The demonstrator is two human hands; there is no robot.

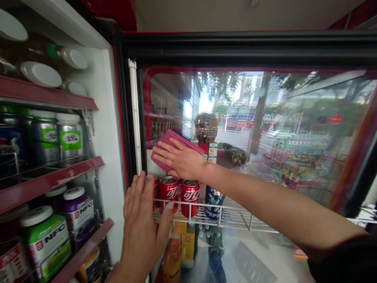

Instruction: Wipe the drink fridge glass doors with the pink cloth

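My right hand (180, 160) lies flat with fingers stretched out, pressing a pink cloth (172, 140) against the inside of the open fridge door's glass (265, 129). My left hand (143, 220) rests open against the door's hinge-side frame, fingers spread and touching the white wire door rack (235, 218). That rack holds two red cola cans (179, 194) and a blue Pepsi can (213, 202) just below the cloth.
At left, the fridge's red-edged shelves (50, 182) carry green and purple NFC bottles (47, 239) and white-capped bottles lying above. A white light strip (134, 118) runs down the door edge. Through the glass show a street, shop goods and reflections.
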